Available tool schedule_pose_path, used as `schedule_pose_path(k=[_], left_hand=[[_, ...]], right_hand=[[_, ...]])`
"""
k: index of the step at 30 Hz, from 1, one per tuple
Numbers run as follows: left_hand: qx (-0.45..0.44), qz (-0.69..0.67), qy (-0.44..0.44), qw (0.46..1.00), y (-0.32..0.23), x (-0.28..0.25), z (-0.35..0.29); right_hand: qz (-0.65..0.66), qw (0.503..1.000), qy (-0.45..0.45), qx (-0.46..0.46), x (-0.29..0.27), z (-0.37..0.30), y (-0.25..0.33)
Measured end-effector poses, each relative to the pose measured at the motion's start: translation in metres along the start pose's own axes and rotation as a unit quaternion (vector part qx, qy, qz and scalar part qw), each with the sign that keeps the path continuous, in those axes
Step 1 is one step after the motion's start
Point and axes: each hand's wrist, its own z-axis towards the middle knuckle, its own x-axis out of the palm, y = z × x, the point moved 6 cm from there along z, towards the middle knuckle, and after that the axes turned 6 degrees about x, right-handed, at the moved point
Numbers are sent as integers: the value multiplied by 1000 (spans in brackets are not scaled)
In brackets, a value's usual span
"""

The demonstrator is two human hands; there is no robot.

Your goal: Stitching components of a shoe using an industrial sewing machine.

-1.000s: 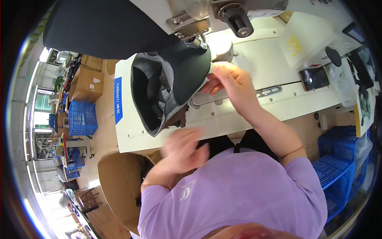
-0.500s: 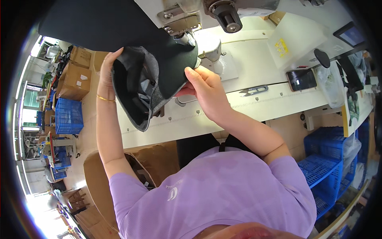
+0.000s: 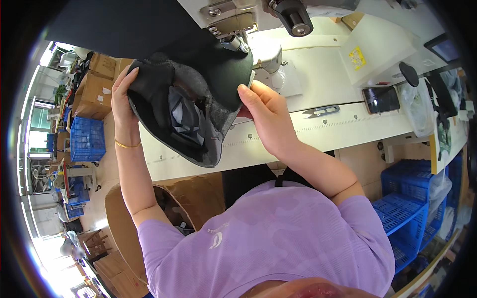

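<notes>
A dark cap (image 3: 164,84) is held with its hollow inside toward me, showing black lining and loose grey fabric. Its black brim (image 3: 226,74) reaches up under the presser foot area of a white sewing machine (image 3: 233,22). My left hand (image 3: 124,94) grips the crown's left edge, with most of its fingers behind the fabric. At the brim's right edge, my right hand (image 3: 263,107) pinches with thumb on top and fingers underneath. A small pale strip (image 3: 252,78) sticks out at that edge, just above my right thumb. The needle point itself is hidden.
Thread snips (image 3: 320,111) and a dark phone (image 3: 380,100) lie on the ruler-marked white table (image 3: 268,139). A clear plastic bag (image 3: 416,109) hangs at the right. Blue crates (image 3: 405,198) stand lower right; an open cardboard box (image 3: 198,196) sits below the table edge.
The crown has spread wider and turned more toward me, showing more of its inside. My left hand has moved left and slightly down; my right hand has shifted slightly right, still pinching the brim.
</notes>
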Motion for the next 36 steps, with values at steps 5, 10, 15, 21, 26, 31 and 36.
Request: schedule_pose_path(k=[5,10,15,21,26,31,36], left_hand=[[40,5,-7,999,-6,-8,-16],[81,33,-26,996,-14,-5,-32],[113,55,-31,992,-24,4,-45],[128,52,-46,989,-25,14,-58],[142,84,-42,985,-22,9,-62],[150,57,-72,984,-22,17,-67],[142,54,-78,985,-16,13,-61]], right_hand=[[-46,999,0,-10,-6,-1,4],[-87,996,-22,-27,-16,6,-2],[-98,994,-23,-30,-14,3,-1],[-120,992,-37,-26,-24,10,6],[-78,995,-55,-10,-25,14,8],[-66,996,-60,-27,-26,15,10],[-109,991,-68,-40,-29,14,9]])
